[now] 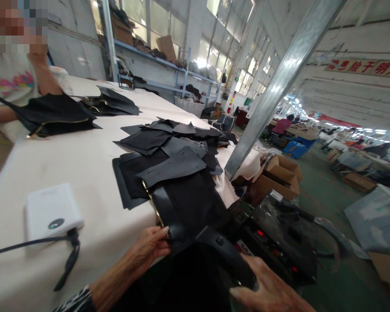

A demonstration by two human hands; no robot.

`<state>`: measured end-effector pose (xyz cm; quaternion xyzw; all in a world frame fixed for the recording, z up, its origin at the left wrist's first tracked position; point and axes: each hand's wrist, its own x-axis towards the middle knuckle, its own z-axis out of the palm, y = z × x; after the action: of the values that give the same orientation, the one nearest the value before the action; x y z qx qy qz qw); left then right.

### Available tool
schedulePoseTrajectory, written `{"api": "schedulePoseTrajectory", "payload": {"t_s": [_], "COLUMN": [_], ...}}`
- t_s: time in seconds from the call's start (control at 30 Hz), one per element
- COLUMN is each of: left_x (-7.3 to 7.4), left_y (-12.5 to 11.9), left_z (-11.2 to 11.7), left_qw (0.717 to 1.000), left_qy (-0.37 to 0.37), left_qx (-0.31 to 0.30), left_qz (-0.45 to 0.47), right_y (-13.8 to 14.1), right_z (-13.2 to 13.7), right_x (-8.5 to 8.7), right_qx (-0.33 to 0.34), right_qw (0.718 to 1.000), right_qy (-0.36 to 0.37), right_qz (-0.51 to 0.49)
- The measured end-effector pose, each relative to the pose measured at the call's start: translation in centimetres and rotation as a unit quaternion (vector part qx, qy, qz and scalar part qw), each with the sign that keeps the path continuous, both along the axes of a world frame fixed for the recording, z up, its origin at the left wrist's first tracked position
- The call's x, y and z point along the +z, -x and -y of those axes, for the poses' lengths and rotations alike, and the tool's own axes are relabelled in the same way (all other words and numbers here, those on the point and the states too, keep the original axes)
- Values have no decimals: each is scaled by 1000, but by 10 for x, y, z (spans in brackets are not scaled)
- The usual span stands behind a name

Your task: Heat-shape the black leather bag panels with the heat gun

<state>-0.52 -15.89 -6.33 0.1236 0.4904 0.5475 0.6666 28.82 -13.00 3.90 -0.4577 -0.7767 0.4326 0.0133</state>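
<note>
Gold zipper teeth run along the edge of a black leather-like bag piece at the front of the table. My left hand pinches the near end of that zipper edge between thumb and fingers. At the lower right, my right hand is wrapped around a black curved tool handle; the kind of tool is unclear. Dark material hides what lies below the handle. Beyond my left hand, more black panels are heaped in overlapping layers.
A white power bank with a black cable lies on the pale table. Across the table, a person handles a black zippered piece. A slanted metal post, a black machine box and cardboard boxes stand at right.
</note>
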Motion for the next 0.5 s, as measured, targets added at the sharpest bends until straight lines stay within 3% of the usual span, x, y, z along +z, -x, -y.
{"api": "schedulePoseTrajectory", "payload": {"t_s": [0.17, 0.4, 0.5], "left_x": [7, -5, -4], "left_y": [-1, 2, -4], "left_z": [0, 6, 6], "left_qw": [998, 995, 995], "left_qy": [-48, -78, -79], "left_qx": [-42, -54, -58], "left_qz": [-14, -20, -31], "right_y": [16, 36, 43], "right_z": [5, -2, -6], "right_x": [-6, 0, 1], "right_qx": [45, 73, 68], "right_qw": [999, 996, 995], "right_qy": [20, 48, 65], "right_qz": [-2, -35, -44]}}
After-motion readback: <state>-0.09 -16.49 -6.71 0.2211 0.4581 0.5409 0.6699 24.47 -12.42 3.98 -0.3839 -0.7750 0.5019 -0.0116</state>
